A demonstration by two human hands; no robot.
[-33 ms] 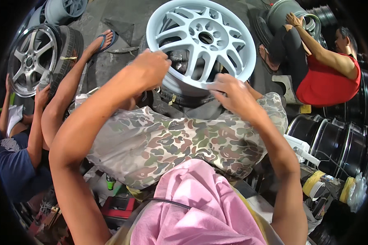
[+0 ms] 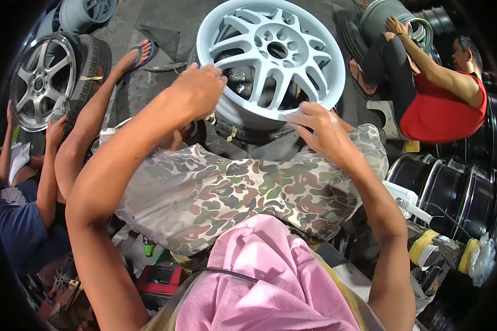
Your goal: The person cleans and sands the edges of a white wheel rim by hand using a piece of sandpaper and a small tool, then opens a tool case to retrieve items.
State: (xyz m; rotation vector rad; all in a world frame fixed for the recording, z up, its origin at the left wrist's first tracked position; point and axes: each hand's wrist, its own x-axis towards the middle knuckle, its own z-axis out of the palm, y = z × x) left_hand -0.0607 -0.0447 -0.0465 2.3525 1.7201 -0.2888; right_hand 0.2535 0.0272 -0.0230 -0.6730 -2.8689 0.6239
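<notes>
A pale grey-blue multi-spoke car wheel rim (image 2: pixel 284 74) lies tilted in front of me on a dark tyre (image 2: pixel 254 134). At its left edge is my left hand (image 2: pixel 200 91), fingers curled in and closed; what they grip, if anything, is hidden. My right hand (image 2: pixel 319 128) bends its closed fingers against the near edge of the rim. Any small thing between those fingertips cannot be made out. Whitish dust marks the back of the right hand. Below both hands are my camouflage-patterned trousers (image 2: pixel 259 187).
On the left, a person in dark blue (image 2: pixel 25 226) handles a silver wheel (image 2: pixel 41 83) beside a tyre (image 2: pixel 91 69). A person in red (image 2: pixel 444 105) sits at the right, hands on a grey wheel barrel (image 2: pixel 384 22). Dark wheels (image 2: pixel 442 190) stand lower right.
Both hands have shifted slightly along the rim's edge, the left a little leftward, the right a little to the right and down. The wheel stays nearly where it was.
</notes>
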